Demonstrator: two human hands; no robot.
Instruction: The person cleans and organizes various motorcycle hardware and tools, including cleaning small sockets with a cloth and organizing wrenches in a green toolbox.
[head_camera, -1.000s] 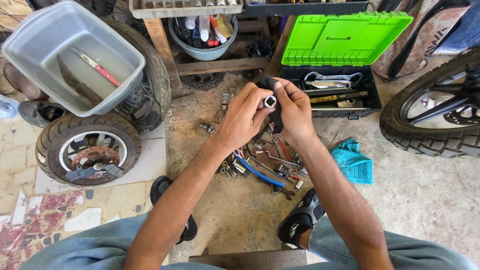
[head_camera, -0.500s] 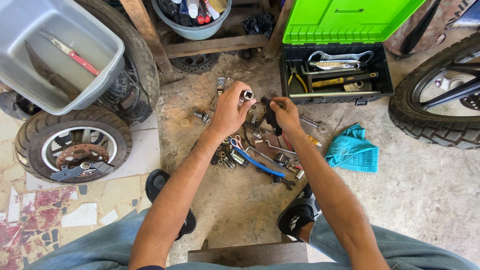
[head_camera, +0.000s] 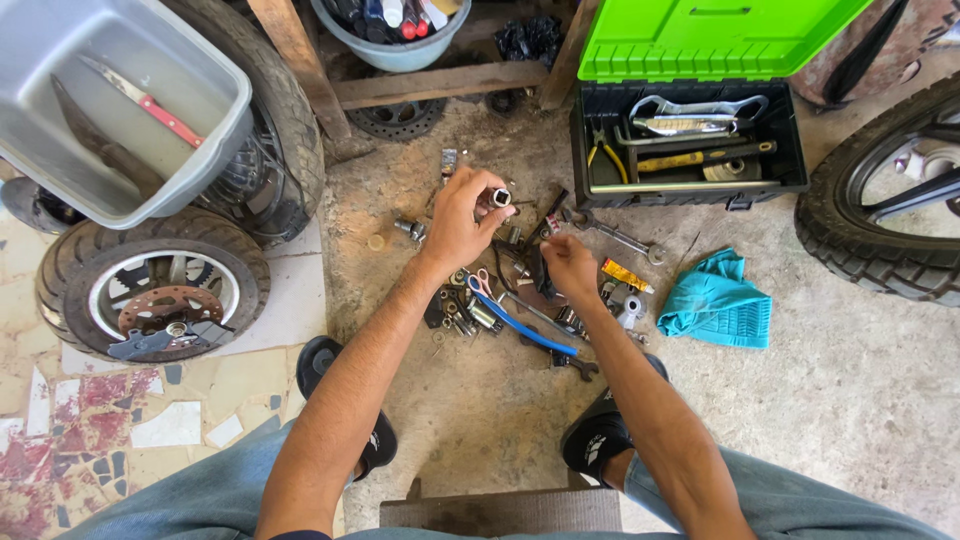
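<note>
While we sit over the concrete floor (head_camera: 850, 400), our left hand (head_camera: 462, 215) is raised at about eleven o'clock from the scattered tool pile (head_camera: 520, 300), wrist bent, fingers pinched around a small metal socket (head_camera: 500, 197) whose open end faces up. The forearm runs from our left knee at seven o'clock up to that hand.

Our right hand (head_camera: 570, 265) hangs lower, palm down over the pile, fingers curled on a dark tool handle (head_camera: 540, 268); we cannot tell whether it truly grips it or only rests there. Its forearm comes in from five o'clock.

Just beside the right hand lie a blue-handled tool (head_camera: 525, 330) at seven o'clock, a small yellow tube (head_camera: 625, 275) at three o'clock and a combination wrench (head_camera: 615, 235) at one o'clock. A teal rag (head_camera: 715, 300) lies farther out at three o'clock. The open black toolbox with a green lid (head_camera: 700, 40) stands at one o'clock. A small wheel with a brake disc (head_camera: 150, 290) lies at nine o'clock, with a grey plastic tub (head_camera: 215, 140) above it.
</note>
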